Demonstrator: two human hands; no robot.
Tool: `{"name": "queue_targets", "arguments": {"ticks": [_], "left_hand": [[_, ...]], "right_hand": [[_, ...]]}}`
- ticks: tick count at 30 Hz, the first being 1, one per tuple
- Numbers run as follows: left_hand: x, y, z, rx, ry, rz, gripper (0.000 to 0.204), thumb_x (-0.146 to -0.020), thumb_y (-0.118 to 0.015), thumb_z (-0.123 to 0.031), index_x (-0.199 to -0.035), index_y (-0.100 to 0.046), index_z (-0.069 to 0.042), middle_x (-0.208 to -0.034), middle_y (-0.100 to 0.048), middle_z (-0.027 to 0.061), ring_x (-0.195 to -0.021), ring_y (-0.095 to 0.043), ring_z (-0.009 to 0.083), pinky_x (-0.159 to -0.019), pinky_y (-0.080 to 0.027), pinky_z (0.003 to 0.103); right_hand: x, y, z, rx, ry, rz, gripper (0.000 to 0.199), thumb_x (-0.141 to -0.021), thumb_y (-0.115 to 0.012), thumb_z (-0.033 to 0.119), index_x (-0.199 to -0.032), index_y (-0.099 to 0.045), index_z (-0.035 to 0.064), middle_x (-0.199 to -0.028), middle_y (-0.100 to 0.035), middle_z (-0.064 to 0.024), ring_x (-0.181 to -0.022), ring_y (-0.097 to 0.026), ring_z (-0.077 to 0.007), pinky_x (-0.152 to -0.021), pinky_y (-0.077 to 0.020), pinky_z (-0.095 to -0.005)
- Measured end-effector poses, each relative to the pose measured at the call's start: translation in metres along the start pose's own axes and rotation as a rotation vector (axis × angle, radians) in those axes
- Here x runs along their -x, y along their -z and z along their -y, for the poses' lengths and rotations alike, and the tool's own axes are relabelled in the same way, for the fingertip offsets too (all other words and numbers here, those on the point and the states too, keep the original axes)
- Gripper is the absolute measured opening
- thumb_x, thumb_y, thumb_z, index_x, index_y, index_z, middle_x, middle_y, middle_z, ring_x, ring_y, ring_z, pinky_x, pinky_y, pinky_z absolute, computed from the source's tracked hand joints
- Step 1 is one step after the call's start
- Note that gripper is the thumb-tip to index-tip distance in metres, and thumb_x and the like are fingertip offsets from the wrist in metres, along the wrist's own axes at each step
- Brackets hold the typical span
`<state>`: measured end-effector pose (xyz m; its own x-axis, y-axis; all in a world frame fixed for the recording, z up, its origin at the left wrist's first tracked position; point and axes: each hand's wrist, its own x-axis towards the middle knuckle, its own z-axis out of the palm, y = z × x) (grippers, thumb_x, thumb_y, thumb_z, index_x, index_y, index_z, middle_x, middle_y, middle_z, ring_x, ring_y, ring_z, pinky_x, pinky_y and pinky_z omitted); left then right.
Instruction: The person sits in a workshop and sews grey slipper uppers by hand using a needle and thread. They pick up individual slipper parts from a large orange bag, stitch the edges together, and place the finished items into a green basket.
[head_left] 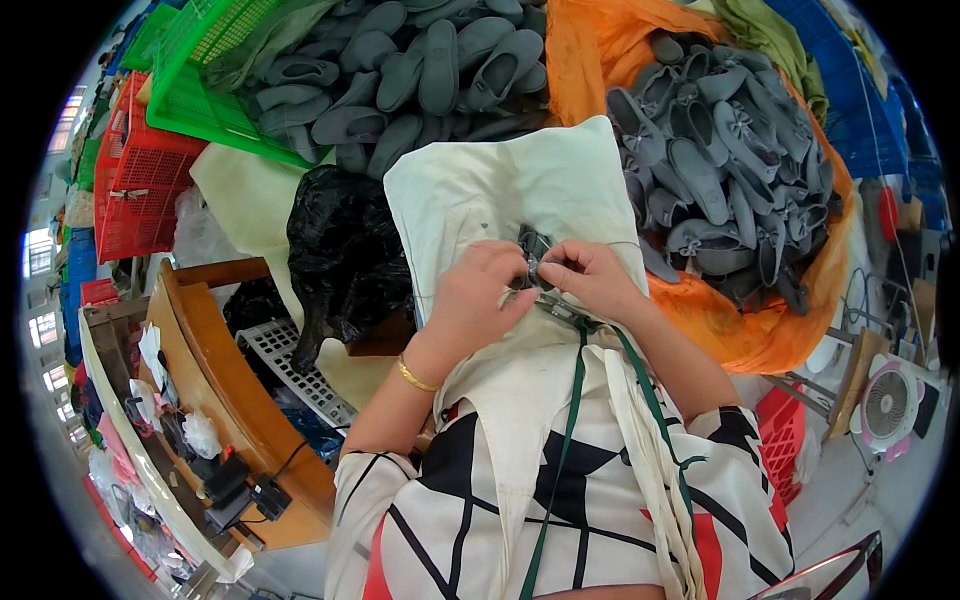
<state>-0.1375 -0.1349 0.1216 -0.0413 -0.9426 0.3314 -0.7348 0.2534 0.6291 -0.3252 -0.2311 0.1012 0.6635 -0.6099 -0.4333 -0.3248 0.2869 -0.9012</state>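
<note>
Over the white cloth (440, 190) on my lap, my two hands meet close together. Between their fingertips is a small dark grey piece (533, 243), partly hidden, with a shiny lower part; its kind I cannot make out. My left hand (480, 292) has bent fingers closed at the left side of the piece, thumb below. From the right, my right hand (597, 280) pinches it between thumb and forefinger. Just below the hands lies a narrow dark metal tool (562, 313), partly covered, near the top of a green cord (572, 400) that runs down my apron.
Grey flat shoes (440, 70) fill a green basket (190, 100) ahead. More grey shoes with bows (715, 170) pile in an orange sack (820, 290) at right. A black plastic bag (345, 240) and a wooden desk (225, 400) stand left; a fan (888, 398) stands far right.
</note>
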Motion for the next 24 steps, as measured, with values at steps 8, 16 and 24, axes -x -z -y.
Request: {"name": "queue_targets", "arguments": {"ticks": [8, 16, 24], "left_hand": [[0.009, 0.006, 0.007, 0.78, 0.546, 0.255, 0.036, -0.086, -0.074, -0.015, -0.118, -0.063, -0.001, -0.099, -0.064, 0.0073, -0.086, -0.06, 0.0142, -0.075, -0.048, 0.024], [0.014, 0.011, 0.001, 0.502, 0.275, 0.239, 0.019, -0.088, -0.07, -0.008, -0.105, -0.069, -0.001, -0.087, -0.063, 0.0059, -0.075, -0.058, 0.0145, -0.065, -0.046, 0.026], [0.025, 0.017, -0.004, 0.232, 0.104, 0.08, 0.023, -0.076, -0.077, -0.007, -0.097, -0.069, -0.006, -0.086, -0.065, 0.0073, -0.08, -0.064, 0.0268, -0.068, -0.052, 0.035]], "right_hand": [[0.02, 0.0, 0.01, 0.276, 0.409, -0.015, 0.018, -0.09, -0.068, 0.019, -0.097, -0.066, 0.0023, -0.081, -0.059, -0.0044, -0.072, -0.054, -0.0136, -0.067, -0.0445, -0.0272], [0.023, -0.006, 0.003, 0.348, 0.518, -0.016, 0.015, -0.093, -0.063, 0.018, -0.093, -0.064, 0.0023, -0.079, -0.057, -0.007, -0.074, -0.056, -0.0192, -0.069, -0.0456, -0.0297], [0.029, 0.006, 0.004, -0.058, 0.204, 0.008, 0.012, -0.094, -0.062, 0.008, -0.103, -0.064, 0.0007, -0.083, -0.063, -0.0022, -0.077, -0.057, -0.0076, -0.071, -0.0476, -0.0219]]}}
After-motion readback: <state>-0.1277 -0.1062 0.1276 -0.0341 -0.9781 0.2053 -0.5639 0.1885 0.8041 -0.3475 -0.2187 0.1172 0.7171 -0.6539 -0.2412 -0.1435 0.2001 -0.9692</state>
